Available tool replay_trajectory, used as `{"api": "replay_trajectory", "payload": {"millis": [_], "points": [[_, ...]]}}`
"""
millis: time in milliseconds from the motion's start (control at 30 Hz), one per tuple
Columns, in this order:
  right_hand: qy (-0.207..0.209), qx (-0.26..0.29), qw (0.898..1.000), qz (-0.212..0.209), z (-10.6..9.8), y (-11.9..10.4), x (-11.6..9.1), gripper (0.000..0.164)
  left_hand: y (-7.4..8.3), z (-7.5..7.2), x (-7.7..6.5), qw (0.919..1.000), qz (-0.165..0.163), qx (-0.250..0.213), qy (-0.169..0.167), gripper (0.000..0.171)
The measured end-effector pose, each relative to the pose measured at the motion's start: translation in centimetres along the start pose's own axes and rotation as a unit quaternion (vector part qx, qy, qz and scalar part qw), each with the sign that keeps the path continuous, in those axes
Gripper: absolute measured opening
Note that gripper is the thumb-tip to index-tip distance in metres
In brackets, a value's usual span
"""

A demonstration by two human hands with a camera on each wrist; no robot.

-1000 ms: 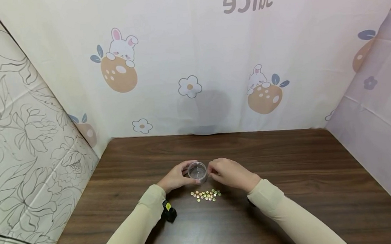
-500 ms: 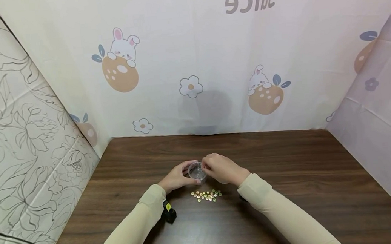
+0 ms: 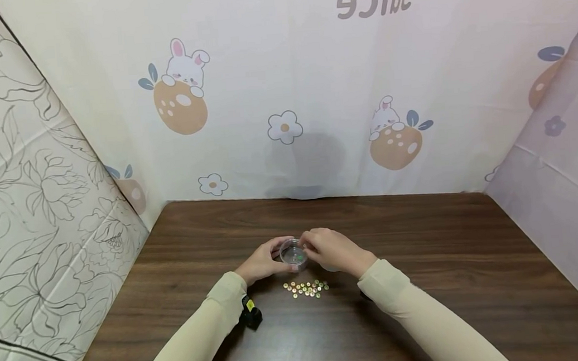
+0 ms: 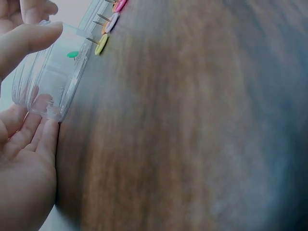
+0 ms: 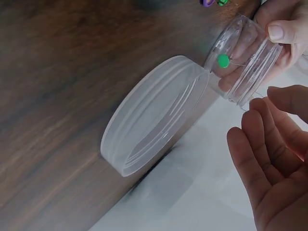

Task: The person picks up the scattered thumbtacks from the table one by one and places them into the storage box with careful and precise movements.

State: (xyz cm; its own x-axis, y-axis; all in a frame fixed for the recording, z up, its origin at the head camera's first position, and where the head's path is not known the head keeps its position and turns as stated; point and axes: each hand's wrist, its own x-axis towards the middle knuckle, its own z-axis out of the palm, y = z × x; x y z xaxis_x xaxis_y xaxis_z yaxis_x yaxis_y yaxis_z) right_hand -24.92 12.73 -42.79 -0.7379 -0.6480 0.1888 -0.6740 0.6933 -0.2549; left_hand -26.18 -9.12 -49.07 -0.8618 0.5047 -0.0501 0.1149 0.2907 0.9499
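A small clear plastic jar [image 3: 290,266] stands on the wooden table, its mouth up. My left hand [image 3: 263,262] grips it from the left, thumb on the near side and fingers behind. Inside the jar is a green thumbtack [image 5: 223,60], its pin seen through the wall. My right hand [image 3: 335,250] hovers at the jar's right rim, its fingers [image 5: 262,130] loosely bent and nothing seen between them. Just in front of the jar lie several coloured thumbtacks [image 3: 306,289]; a yellow thumbtack [image 4: 101,44] and others show their pins pointing up.
A clear screw lid [image 5: 113,139] lies on the table beside the jar, mostly hidden behind the right hand in the head view. Dark wood tabletop [image 3: 423,232] extends around. A printed cloth [image 3: 242,94] hangs behind the far edge.
My right hand has moved from beside the jar to its rim, then drawn slightly back right. A green thumbtack now shows inside the jar. The left hand keeps its hold.
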Motion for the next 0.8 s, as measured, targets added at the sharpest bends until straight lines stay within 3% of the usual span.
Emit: {"api": "replay_trajectory", "payload": {"millis": [233,800], "points": [[0.013,0.005,1.000,-0.025,-0.3,0.1,-1.1,0.011,0.0,0.0,0.0,0.9999,0.013,0.001,0.001,0.074],[-0.035,-0.018,0.999,-0.036,-0.7,0.1,-4.0,0.007,0.1,0.2,-0.1,0.9998,0.021,0.006,0.005,0.074]]}}
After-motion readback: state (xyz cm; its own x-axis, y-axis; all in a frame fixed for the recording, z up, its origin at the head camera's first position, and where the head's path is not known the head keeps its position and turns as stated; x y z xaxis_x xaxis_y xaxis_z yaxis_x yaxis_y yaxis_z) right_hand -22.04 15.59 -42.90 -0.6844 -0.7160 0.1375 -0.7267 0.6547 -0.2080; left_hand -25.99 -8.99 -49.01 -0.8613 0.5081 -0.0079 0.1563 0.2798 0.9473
